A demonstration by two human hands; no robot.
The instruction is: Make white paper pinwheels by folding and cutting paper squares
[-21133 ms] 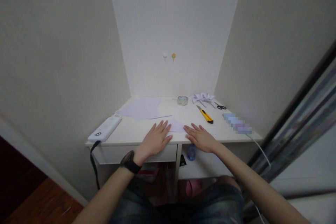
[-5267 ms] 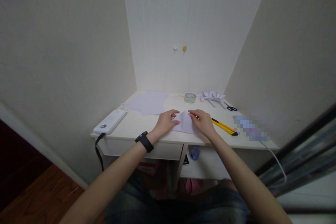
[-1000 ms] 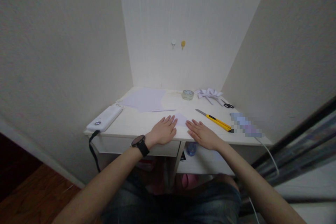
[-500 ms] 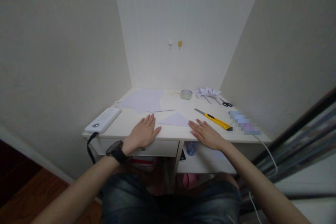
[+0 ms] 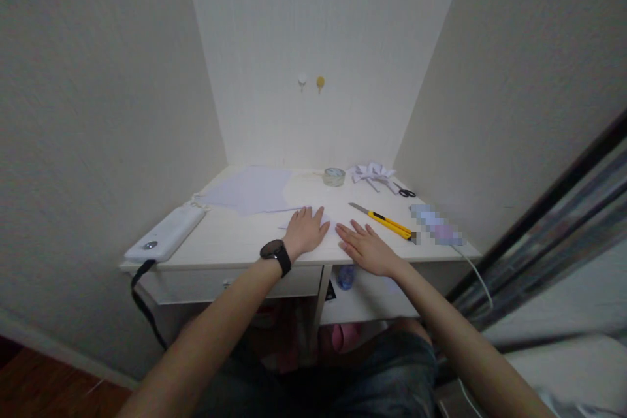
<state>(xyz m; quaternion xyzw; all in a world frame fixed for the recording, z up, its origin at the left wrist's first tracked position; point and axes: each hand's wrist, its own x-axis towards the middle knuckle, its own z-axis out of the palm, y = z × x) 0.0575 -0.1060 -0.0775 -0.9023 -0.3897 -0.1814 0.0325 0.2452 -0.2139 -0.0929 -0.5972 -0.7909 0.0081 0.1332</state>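
My left hand [image 5: 304, 231], with a black watch on the wrist, lies flat with fingers spread on a small folded piece of pale paper [image 5: 330, 226] near the front of the white desk [image 5: 230, 241]. Only a sliver of that paper shows between my hands. My right hand [image 5: 365, 248] rests flat and open on the desk just right of it, fingers stretched forward. Neither hand holds anything.
A yellow utility knife [image 5: 385, 222] lies right of my hands. Farther back are a tape roll [image 5: 334, 176], folded white paper shapes [image 5: 371, 174], small black scissors [image 5: 405, 192] and flat pale sheets [image 5: 247, 189]. A white power bank [image 5: 164, 241] sits at the left edge. Walls close in on three sides.
My left hand moved right from the bare desk onto the folded paper, covering most of it. My right hand stayed flat. The view shifted slightly.
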